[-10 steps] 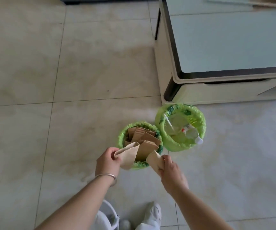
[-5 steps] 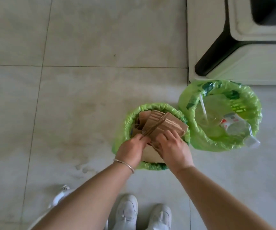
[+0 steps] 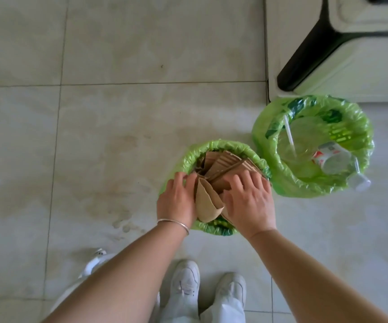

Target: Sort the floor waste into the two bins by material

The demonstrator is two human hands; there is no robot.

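Now the left hand (image 3: 176,199) and right hand (image 3: 250,201), fingers spread fairly flat, press folded brown paper (image 3: 208,202) and cardboard pieces (image 3: 225,166) into the near green-lined bin (image 3: 214,145), while farther right the second bin (image 3: 265,129) holds a plastic bottle (image 3: 335,160).

Both arms reach forward and down. Left hand (image 3: 176,201) and right hand (image 3: 250,201) lie palm-down, side by side, fingers extended.

near bin (image 3: 188,155): front rim hidden by hands | cabinet (image 3: 351,66): cropped | bottle label (image 3: 326,155): unreadable
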